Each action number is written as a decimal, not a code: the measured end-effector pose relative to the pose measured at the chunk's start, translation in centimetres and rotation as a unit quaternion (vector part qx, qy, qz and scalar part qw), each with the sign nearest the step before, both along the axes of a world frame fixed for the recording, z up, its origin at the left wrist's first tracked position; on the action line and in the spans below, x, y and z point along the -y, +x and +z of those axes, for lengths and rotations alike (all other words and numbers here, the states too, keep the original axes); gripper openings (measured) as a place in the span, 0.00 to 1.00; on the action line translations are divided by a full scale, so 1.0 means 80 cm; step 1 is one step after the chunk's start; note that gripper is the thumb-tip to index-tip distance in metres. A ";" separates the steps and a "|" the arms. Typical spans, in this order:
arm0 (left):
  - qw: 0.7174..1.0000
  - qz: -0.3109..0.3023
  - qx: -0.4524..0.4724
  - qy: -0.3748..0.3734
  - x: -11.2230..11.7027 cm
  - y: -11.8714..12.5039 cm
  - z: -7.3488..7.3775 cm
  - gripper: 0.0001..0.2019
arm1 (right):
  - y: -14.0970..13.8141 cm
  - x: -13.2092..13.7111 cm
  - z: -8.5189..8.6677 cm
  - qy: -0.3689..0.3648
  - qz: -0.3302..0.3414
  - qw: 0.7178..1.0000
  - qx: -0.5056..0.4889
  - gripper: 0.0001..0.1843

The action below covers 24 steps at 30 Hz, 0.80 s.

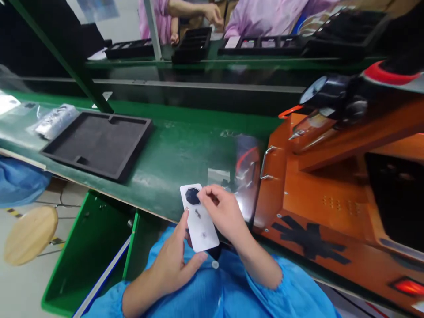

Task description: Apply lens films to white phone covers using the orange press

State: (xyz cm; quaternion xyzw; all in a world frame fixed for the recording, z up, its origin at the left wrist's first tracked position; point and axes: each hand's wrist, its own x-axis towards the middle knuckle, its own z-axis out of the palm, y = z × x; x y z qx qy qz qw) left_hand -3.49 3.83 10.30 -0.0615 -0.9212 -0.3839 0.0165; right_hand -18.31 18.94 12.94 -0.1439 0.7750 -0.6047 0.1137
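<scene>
- White phone back cover (200, 221): a thin, flat panel with a dark hexagonal camera cut-out near its upper end and a small dark mark below that. It is held in the air over the person's lap, just off the near edge of the green workbench (185, 145).
- Left hand (172, 260): supports the panel from beneath and along its left edge; the thumb lies up the left side and the other fingers curl under the lower end, closed on the panel.
- Right hand (225, 212): thumb and forefinger are pinched together at the panel's upper right, beside the camera cut-out; what they pinch, if anything beyond the panel's edge, cannot be made out.
- Handling, as a judgement: light, stiff but likely to flex or crack if bent, with a smooth face that marks and slips easily. Best taken by the long edges, clear of the cut-out.
- Black foam tray (99, 143): lies on the workbench, well apart to the left, nothing in it.
- Clear bagged parts (54, 120): just beyond the tray's left end.
- Orange fixture (331, 198): stands to the right, near the right hand.
- Green bin (86, 247): below the bench edge, left of the lap.
- Co-workers in pink sleeves (265, 17): at the far bench, behind black trays.
</scene>
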 end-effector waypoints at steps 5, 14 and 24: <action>0.987 0.017 -0.108 -0.119 0.020 -0.003 -0.005 0.38 | -0.024 -0.001 -0.016 0.040 -0.037 0.998 0.005 0.15; 0.948 -0.024 -0.251 -0.195 0.023 -0.029 -0.086 0.29 | -0.025 -0.014 -0.018 0.062 -0.021 0.997 -0.039 0.10; 0.923 0.020 -0.337 -0.184 0.021 -0.037 -0.130 0.29 | -0.026 0.000 -0.024 0.164 0.018 0.986 -0.029 0.09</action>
